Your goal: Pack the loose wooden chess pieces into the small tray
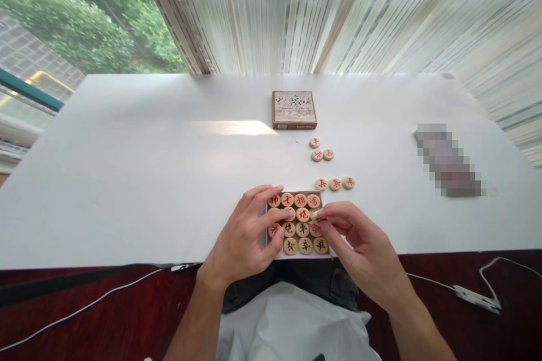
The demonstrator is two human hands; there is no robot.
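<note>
An open box at the table's front edge holds rows of round wooden Chinese chess pieces, with red characters toward the back and black ones toward the front. My left hand lies over the box's left side, fingers spread, the index fingertip on a piece in the second row. It partly hides the leftmost pieces. Over the right side, my right hand pinches a chess piece between thumb and fingertips, tilted above the others. Its character is hidden.
Behind the box lie three red-marked pieces in a row, and farther back a group of three more. A Chinese chess box lid rests on the white table. A blurred-out object is at the right.
</note>
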